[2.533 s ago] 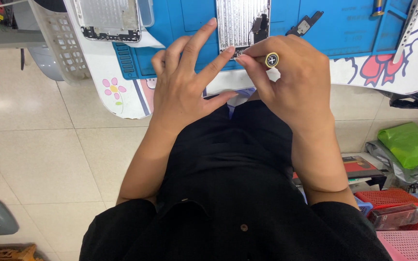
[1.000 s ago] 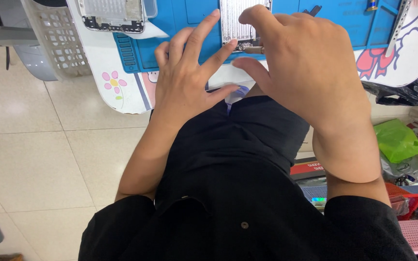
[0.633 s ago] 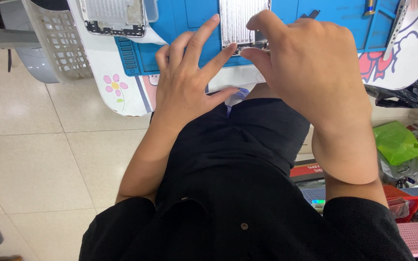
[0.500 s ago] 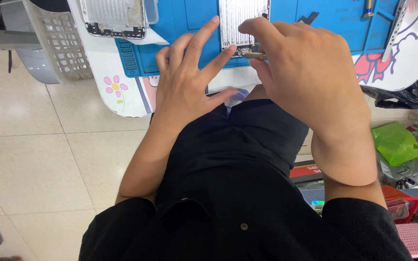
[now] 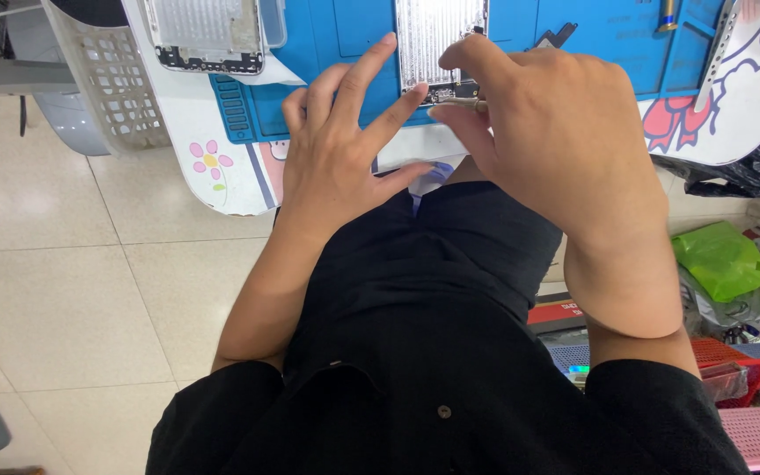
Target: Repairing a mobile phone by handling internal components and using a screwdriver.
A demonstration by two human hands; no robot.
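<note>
Over the blue mat (image 5: 626, 35), right hand (image 5: 556, 141) pinches a slim tool (image 5: 461, 103); left hand (image 5: 336, 158) fingers splay on the silver panel (image 5: 437, 35)

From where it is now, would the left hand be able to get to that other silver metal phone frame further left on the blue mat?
Probably yes: the left hand rests on the blue mat, and nothing lies between it and the silver metal phone frame.
</note>
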